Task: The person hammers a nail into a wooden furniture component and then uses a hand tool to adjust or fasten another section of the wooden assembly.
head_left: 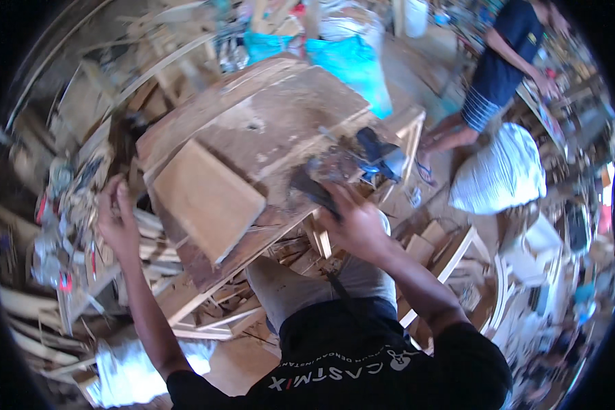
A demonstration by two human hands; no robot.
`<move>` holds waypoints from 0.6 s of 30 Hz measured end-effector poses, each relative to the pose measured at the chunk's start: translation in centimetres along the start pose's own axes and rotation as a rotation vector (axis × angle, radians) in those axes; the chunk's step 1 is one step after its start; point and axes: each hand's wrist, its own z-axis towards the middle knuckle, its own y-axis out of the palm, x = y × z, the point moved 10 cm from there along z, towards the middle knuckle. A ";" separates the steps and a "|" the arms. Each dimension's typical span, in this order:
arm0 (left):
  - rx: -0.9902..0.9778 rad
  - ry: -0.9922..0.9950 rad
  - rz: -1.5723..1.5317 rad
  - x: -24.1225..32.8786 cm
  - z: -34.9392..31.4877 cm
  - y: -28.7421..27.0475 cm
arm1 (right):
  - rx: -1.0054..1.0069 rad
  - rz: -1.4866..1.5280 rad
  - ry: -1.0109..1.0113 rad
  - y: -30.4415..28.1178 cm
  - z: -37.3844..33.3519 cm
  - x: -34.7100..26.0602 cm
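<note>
A pale wooden board (208,198) lies flat on the worn wooden workbench (280,113) in front of me. Just beyond the board's left edge, my left hand (119,217) is raised with its fingers apart and nothing visible in it. My right hand (359,222), at the bench's near edge, is closed around a dark flat block (312,189); its exact kind is unclear from the blur. Close to that hand, a dark and blue bundle (379,154) sits on the bench's right corner among small clutter and dust.
Past the bench stand bright blue sacks (352,72). To the right are a white sack (502,171) and another person (502,65) in dark clothes. Wood offcuts (437,249) lie below the bench, and more scrap wood (160,75) piles up at far left.
</note>
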 end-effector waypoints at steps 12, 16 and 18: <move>-0.662 0.302 -0.359 29.1 -10.4 18.6 | 0.351 0.727 0.425 1.2 -8.8 10.4; -0.700 0.334 -0.222 31.7 -13.1 24.7 | 0.217 1.244 0.602 3.1 -7.7 19.0; -0.717 0.310 -0.159 31.5 -13.6 27.3 | 0.035 1.582 0.433 3.7 -5.2 17.6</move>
